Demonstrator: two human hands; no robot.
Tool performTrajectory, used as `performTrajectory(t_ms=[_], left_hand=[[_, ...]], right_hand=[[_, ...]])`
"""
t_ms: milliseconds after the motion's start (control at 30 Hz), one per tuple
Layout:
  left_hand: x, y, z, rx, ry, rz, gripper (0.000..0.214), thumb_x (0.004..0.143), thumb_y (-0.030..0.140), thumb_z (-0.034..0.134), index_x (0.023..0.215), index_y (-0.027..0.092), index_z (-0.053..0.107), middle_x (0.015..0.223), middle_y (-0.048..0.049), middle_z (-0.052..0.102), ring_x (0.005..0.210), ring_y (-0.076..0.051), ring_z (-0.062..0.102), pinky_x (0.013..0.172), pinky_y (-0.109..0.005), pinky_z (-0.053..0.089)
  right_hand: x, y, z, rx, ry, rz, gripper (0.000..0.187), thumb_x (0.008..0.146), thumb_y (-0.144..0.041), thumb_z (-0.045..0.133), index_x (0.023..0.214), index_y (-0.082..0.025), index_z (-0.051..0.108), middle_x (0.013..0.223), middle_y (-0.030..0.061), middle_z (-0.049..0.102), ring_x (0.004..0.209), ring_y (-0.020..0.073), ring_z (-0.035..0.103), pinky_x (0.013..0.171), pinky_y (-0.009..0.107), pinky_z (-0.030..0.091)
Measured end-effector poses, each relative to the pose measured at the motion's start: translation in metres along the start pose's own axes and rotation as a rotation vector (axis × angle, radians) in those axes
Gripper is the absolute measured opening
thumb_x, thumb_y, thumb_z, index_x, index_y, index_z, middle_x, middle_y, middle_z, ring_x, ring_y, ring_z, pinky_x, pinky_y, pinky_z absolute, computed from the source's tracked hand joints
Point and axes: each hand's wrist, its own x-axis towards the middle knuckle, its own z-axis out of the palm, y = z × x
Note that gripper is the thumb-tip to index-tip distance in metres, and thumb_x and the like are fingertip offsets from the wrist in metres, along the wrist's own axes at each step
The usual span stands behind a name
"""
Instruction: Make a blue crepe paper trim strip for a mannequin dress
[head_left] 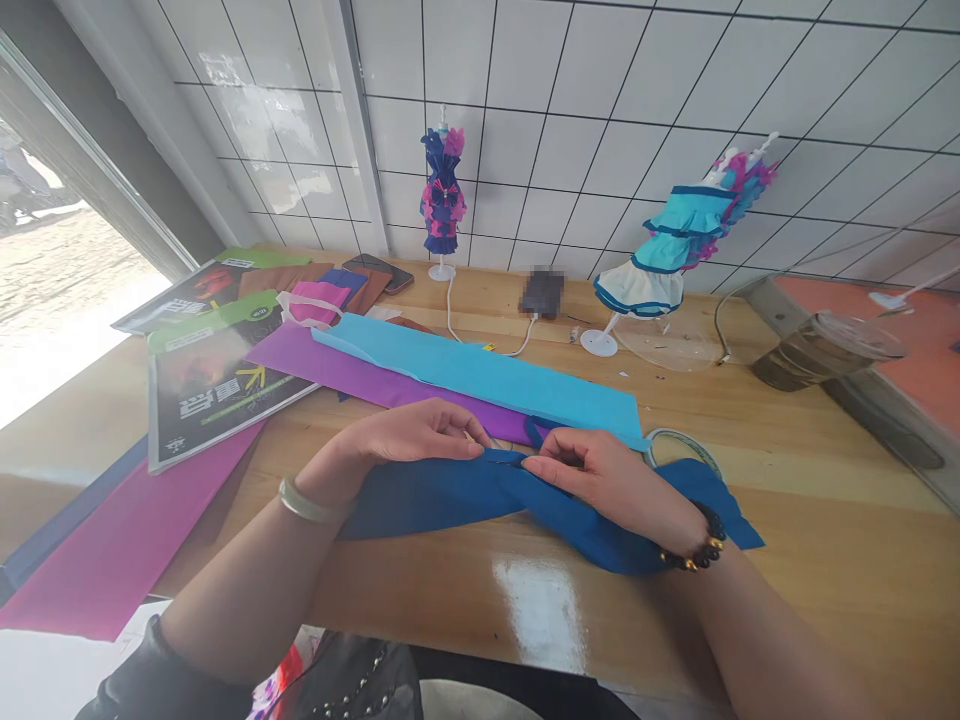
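Observation:
A long blue strip (442, 492) of thin, cloth-like or papery material lies on the table in front of me. My left hand (424, 432) pinches its upper edge between thumb and fingers. Close beside it, my right hand (592, 470) grips the same edge where the material is gathered, fingers curled. A thin dark line shows between the fingertips; whether it is a needle or a fold I cannot tell. Just behind my hands lie a light blue folded sheet (487, 375) and a purple sheet (360, 380). A tape roll (686, 445) sits partly under the strip's right end.
Two small dress forms in ruffled outfits, one navy and pink (442, 195), one turquoise (686, 235), stand by the tiled wall. Magazines (217, 375) and a pink sheet (142, 540) lie left. A phone (382, 272) is at the back, a lidded cup (810, 350) at right.

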Motion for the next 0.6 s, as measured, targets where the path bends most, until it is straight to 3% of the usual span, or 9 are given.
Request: performTrajectory(t_ms=[100, 333, 600], left_hand=[[-0.0028, 0.0014, -0.0028, 0.035, 0.000, -0.012, 0.031, 0.078, 0.042, 0.059, 0.093, 0.015, 0.063, 0.073, 0.0002, 0.053, 0.065, -0.009, 0.044, 0.060, -0.021, 0.036], [-0.0040, 0.0019, -0.0041, 0.039, -0.025, -0.023, 0.034, 0.077, 0.041, 0.059, 0.096, 0.013, 0.062, 0.054, 0.0067, 0.038, 0.051, -0.006, 0.029, 0.050, -0.019, 0.029], [-0.0042, 0.0020, -0.0035, 0.061, -0.022, -0.007, 0.036, 0.077, 0.041, 0.058, 0.100, 0.013, 0.062, 0.056, 0.0046, 0.045, 0.051, -0.006, 0.032, 0.050, -0.020, 0.030]], right_hand=[[-0.0004, 0.0006, -0.0004, 0.004, 0.000, 0.004, 0.044, 0.080, -0.059, 0.045, 0.064, -0.019, 0.050, 0.056, -0.0038, 0.044, 0.051, 0.0091, 0.033, 0.045, 0.023, 0.026], [-0.0007, -0.0019, -0.0011, 0.006, 0.005, 0.010, 0.043, 0.080, -0.058, 0.046, 0.063, -0.019, 0.048, 0.054, -0.0046, 0.044, 0.050, 0.0085, 0.034, 0.045, 0.023, 0.025], [0.0002, -0.0025, -0.0004, 0.021, 0.013, 0.008, 0.043, 0.079, -0.059, 0.046, 0.062, -0.019, 0.049, 0.053, -0.0040, 0.047, 0.048, 0.0086, 0.036, 0.045, 0.023, 0.026]])
